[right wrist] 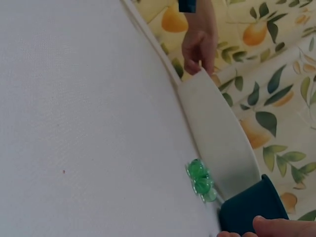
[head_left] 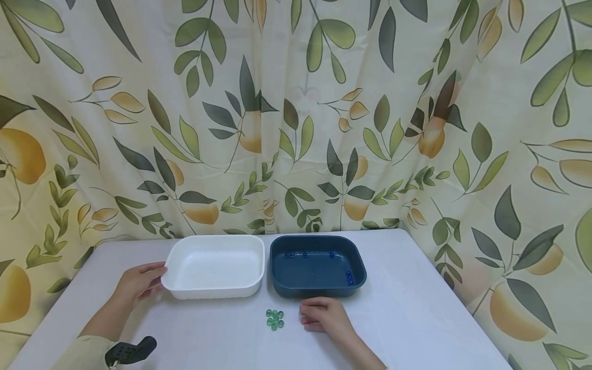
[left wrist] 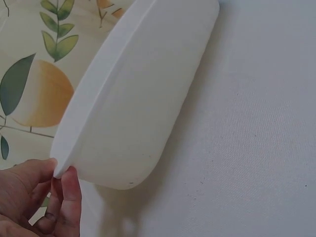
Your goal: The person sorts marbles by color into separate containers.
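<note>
At the left end of the white basin (head_left: 213,294), my left hand (head_left: 141,281) pinches its rim between thumb and fingers. The left wrist view shows the thumb over the rim and the fingers (left wrist: 71,192) under it. My right hand (head_left: 326,316) is just in front of the dark blue basin (head_left: 310,292), its fingers loosely bent, with nothing visible in them. Left of this hand, several green glass marbles (head_left: 275,319) lie in a small cluster on the table. Several blue marbles (head_left: 331,255) are inside the dark blue basin, along its back and right sides.
Both basins stand side by side on a table with a white cloth (head_left: 222,334), near its back edge. A curtain printed with fruit and leaves (head_left: 296,154) hangs behind and around the table. A black strap end (head_left: 131,352) sticks out from the left wrist.
</note>
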`<state>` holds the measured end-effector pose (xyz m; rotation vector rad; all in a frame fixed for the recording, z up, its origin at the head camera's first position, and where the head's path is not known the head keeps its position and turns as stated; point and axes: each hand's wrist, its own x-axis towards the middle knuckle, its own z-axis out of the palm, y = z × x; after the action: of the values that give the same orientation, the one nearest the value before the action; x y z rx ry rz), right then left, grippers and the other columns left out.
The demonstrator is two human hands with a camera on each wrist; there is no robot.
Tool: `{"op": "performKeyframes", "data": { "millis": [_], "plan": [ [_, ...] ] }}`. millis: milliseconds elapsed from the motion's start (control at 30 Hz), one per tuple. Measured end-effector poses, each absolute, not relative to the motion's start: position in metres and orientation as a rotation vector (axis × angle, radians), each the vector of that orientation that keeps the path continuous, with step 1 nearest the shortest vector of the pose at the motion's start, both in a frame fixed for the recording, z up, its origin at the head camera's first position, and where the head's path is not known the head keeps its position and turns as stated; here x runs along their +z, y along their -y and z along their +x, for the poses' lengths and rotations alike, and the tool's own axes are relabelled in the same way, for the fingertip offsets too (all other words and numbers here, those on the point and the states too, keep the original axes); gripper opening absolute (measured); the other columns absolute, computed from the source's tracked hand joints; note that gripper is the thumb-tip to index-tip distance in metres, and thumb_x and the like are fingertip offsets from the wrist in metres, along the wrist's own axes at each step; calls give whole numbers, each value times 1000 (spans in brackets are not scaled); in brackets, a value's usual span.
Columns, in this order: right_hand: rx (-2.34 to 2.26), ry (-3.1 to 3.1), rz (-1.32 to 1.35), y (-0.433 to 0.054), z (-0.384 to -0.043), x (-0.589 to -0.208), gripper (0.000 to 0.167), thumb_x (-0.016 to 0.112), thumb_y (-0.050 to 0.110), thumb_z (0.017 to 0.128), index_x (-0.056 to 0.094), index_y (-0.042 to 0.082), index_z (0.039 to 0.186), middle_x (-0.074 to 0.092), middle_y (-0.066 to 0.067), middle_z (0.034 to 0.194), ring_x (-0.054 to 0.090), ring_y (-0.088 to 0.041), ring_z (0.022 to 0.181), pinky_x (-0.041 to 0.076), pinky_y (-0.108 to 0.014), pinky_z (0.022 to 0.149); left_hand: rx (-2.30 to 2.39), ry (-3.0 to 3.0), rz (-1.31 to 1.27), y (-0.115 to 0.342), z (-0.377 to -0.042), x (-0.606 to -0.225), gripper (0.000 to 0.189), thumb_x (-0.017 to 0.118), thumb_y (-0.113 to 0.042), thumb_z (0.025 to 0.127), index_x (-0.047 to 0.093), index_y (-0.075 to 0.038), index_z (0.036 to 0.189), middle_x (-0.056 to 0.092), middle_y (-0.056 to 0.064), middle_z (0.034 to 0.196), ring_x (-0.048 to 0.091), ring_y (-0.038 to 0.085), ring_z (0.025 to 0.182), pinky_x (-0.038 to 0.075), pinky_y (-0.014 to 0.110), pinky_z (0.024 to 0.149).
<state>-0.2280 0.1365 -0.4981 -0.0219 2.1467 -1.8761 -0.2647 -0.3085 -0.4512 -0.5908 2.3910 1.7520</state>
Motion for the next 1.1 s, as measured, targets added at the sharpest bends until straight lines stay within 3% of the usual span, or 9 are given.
{"op": "performKeyframes", "data": {
  "millis": [100,333,633,1100],
  "plan": [
    [-1857,-2151,-50,-131,-229,-500,37,69,15,90,65,-11,116,74,-16,97,73,-20,81,62,-34,73,1762,-2387,-585,310,-266,-454,61,63,-27,97,43,10,140,64,25,122,68,6,77,59,23,71],
    [-1823,-2172,-111,-120,-230,-501,33,70,13,89,67,-10,113,74,-17,98,73,-22,81,62,-34,72,1783,-2367,-597,312,-268,-458,60,64,-27,96,44,9,140,70,17,111,68,6,76,58,24,69],
    [-1793,-2211,-143,-109,-231,-502,29,72,11,87,70,-7,108,75,-16,94,73,-20,77,62,-32,69,1755,-2391,-602,311,-266,-456,62,64,-30,96,44,8,140,65,24,122,68,6,77,57,22,69],
    [-1673,-2401,-197,-97,-234,-502,22,77,9,82,74,-4,100,75,-10,82,69,-15,64,60,-27,59,1757,-2399,-592,312,-267,-459,63,65,-30,96,44,9,140,66,23,120,66,5,77,57,22,69]
  ]
}}
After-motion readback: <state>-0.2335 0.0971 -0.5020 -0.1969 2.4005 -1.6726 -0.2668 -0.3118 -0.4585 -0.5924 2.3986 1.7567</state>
